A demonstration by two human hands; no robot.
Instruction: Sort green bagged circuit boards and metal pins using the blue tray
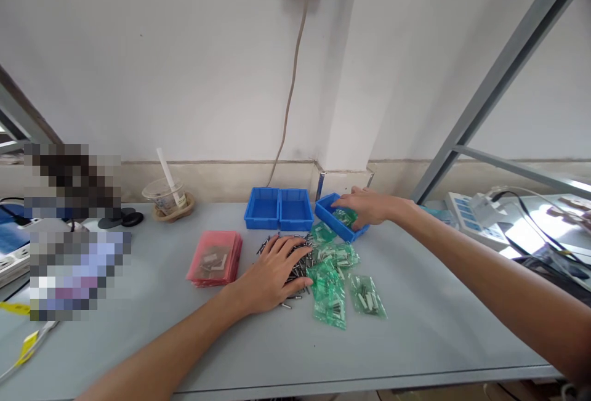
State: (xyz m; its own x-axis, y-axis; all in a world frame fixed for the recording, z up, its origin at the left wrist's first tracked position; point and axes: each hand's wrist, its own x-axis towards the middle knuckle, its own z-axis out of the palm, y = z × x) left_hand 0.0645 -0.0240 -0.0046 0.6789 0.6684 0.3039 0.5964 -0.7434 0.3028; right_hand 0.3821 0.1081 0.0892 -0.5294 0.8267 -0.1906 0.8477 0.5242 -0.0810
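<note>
My left hand (281,271) lies open with fingers spread over a pile of small metal pins (300,268), which it partly covers. My right hand (364,207) reaches into a blue bin (336,224) set at an angle, its fingers curled around a green plastic bag (346,216); some fingertips are hidden. Between the hands lie several green plastic bags (329,293) with small parts inside. One more clear green bag (367,295) sits a little apart to the right. Left of the pins is a stack of pink plastic bags (215,259) holding small parts.
Two joined blue bins (279,209) stand behind the pins. A plastic cup with a straw (167,188) rests in a small round holder at back left. Power strips (475,219) and cables are at the right, and another power strip (13,262) at the left.
</note>
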